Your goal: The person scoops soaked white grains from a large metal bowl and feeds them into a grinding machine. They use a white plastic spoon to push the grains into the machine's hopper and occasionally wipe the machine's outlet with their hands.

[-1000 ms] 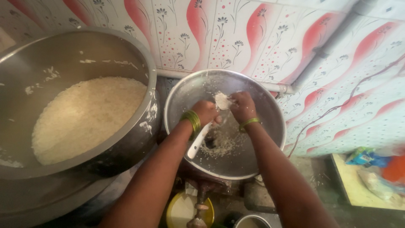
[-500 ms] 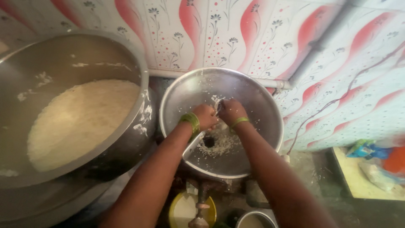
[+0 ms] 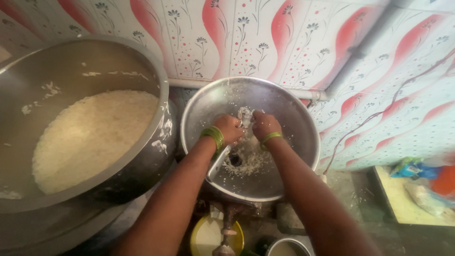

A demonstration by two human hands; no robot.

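left hand (image 3: 230, 129): closed on one side of a wet white rice clump (image 3: 245, 115), green bangles at wrist
right hand (image 3: 264, 125): pinching the clump's other side
clump: between both hands, equally near, over centre of round steel basin (image 3: 199, 104)
white scraper (image 3: 217, 163): under left wrist, slanting near-left
big steel pot (image 3: 142, 166): left, grainy white rice

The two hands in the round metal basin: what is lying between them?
A small whitish clump, seen in the head view, lies between the left hand and right hand.
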